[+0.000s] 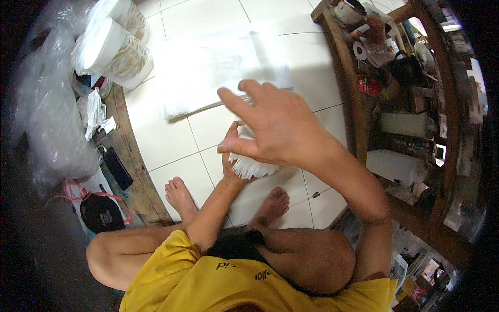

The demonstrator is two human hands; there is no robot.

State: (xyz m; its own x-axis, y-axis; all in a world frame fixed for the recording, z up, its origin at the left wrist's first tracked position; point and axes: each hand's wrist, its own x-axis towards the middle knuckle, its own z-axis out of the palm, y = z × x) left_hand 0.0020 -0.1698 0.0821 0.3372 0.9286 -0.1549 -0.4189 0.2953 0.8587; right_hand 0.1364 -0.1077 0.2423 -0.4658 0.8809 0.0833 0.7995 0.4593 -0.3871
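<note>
My left hand point(232, 165) is closed around a white bundle with a ragged, fringed edge point(254, 167), low over the tiled floor between my feet; its exact kind I cannot make out. Above it, partly hiding both the bundle and the left hand, hovers my right hand point(278, 122). Its thumb and fingers are spread apart, a little blurred, with nothing seen between them. Beyond the hands, a flat stack of whitish, shiny sheets point(218, 67) lies on the floor, its near edge partly behind my right fingers.
White buckets point(117, 54) stand at the far left beside a large clear plastic bag point(57, 114). A dark phone point(118, 168) and a black round item point(102, 212) lie by a wooden plank point(136, 156). On the right rises a cluttered wooden shelf point(343, 78).
</note>
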